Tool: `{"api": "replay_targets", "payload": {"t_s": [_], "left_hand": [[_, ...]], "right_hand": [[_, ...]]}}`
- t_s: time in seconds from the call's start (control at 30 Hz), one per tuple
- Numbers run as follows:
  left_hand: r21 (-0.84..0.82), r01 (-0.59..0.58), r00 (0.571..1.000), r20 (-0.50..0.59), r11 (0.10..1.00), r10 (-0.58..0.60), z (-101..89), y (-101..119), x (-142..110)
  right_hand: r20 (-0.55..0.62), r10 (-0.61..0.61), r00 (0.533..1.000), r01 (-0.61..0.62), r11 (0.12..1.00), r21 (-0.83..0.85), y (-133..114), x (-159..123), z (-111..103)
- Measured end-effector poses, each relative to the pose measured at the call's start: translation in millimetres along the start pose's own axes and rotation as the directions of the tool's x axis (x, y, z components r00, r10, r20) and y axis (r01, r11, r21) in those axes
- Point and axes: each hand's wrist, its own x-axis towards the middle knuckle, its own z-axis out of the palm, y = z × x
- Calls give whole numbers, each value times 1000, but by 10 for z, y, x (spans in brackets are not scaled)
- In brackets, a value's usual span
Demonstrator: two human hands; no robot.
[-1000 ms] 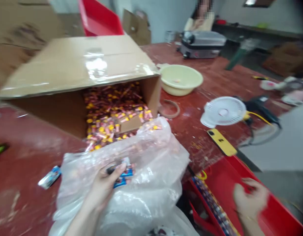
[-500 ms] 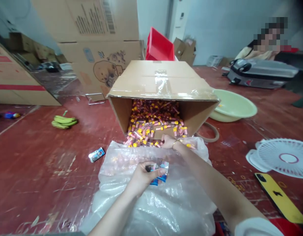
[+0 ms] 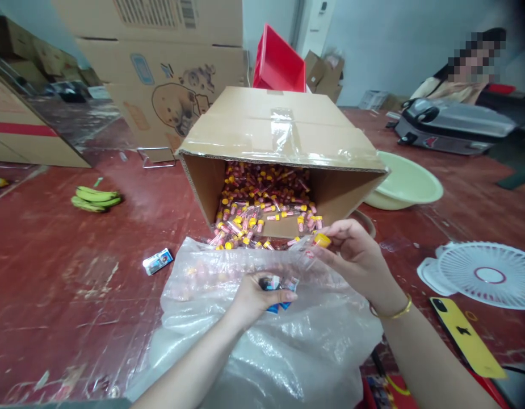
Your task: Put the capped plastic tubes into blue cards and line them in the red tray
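Note:
Between the thumb and fingers of my right hand (image 3: 351,255) is a small clear tube with a yellow cap (image 3: 322,241), raised above the near edge of the box. My left hand (image 3: 257,298) grips several small blue packets (image 3: 283,304) over the plastic sheet. In front, a cardboard box (image 3: 283,122) lies on its side with its mouth towards me. Many pink tubes with yellow caps (image 3: 266,184) lie inside it and spill onto the clear plastic sheet (image 3: 288,352). A single blue packet (image 3: 158,261) rests on the floor to the left.
Bananas (image 3: 96,199) lie on the red floor at left. To the right are a pale green basin (image 3: 407,182), a white round lattice lid (image 3: 487,275) and a yellow phone (image 3: 466,338). Behind stand a red bin (image 3: 281,62) and large cartons (image 3: 160,68). A person sits beyond a grey suitcase (image 3: 458,128).
My right hand has drawn back from the box mouth, up and to the right, with a yellow-capped tube. My left hand still holds the blue packets. The view has shifted slightly.

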Motion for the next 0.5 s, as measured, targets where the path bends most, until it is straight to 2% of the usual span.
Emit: {"api": "replay_targets", "payload": {"t_s": [0.07,0.17,0.23,0.3,0.4,0.5], "left_hand": [[19,-8,1000,1,1000,8,-1,-1,-1],[28,0,1000,-13,1000,0,-3,-13,-5],[-8,-1,1000,-29,1000,1,7,-22,-16],[-116,20,1000,-12,993,-22,31,-28,-33],[-304,115,993,45,946,-106,83,-28,-50],[-394,186,982,38,900,-187,137,-11,-30]], "right_hand": [[86,-54,995,69,980,-185,-57,10,23],[238,1,971,74,949,-307,-56,51,68],[258,82,963,-21,973,-230,21,75,104],[226,172,959,-160,985,-69,141,79,141],[184,294,938,-320,938,132,310,16,191],[193,344,919,-374,915,149,384,-148,252]]}}
